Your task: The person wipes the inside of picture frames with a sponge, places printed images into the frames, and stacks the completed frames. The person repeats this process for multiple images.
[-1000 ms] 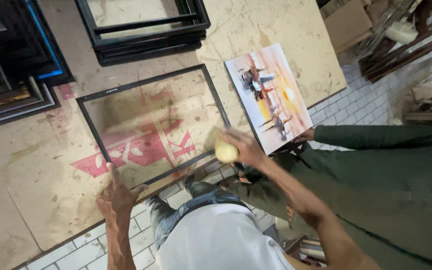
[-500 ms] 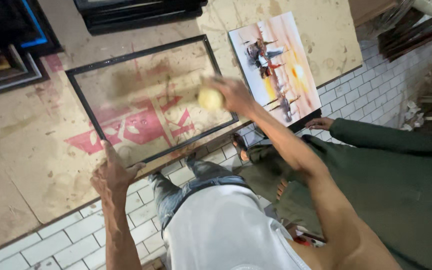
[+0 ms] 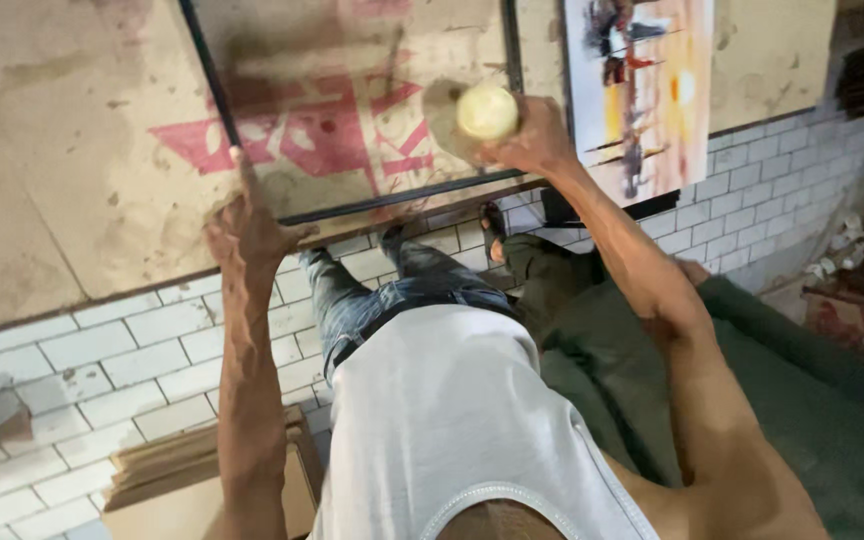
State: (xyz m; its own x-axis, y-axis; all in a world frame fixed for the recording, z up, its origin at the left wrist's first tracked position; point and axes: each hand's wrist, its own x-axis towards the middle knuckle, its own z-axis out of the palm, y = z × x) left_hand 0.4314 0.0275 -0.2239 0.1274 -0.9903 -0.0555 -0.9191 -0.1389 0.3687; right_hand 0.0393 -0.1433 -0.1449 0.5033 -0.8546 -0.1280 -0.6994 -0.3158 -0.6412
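Frame (image 3: pixel 352 100), thin and black with a clear pane in it, lies flat on the big board (image 3: pixel 72 180) that sits on the white tile floor (image 3: pixel 72 360). It is the biggest thing the hands touch. It looks light but wide, so it may wobble if you lift it by one side. The pane is likely glass or clear plastic; I cannot tell which. If it is glass, it can crack or cut, and it is slick too. The safe spots to hold look like the black bars, one hand on each long side, not the pane. A painting (image 3: pixel 642 90) with warm sky colours lies just beside the frame, on its right. It looks stiff and light. The left hand (image 3: pixel 247 225) is spread flat, with the fingers pressing down at the near bar of the frame. The right hand (image 3: pixel 532 140) is closed tight on a small, round, pale pad (image 3: pixel 487 110) and holds it on the pane near the right corner. The pad looks soft and easy to squeeze. Beside the person, someone in dark green clothes (image 3: pixel 772 380) sits low.
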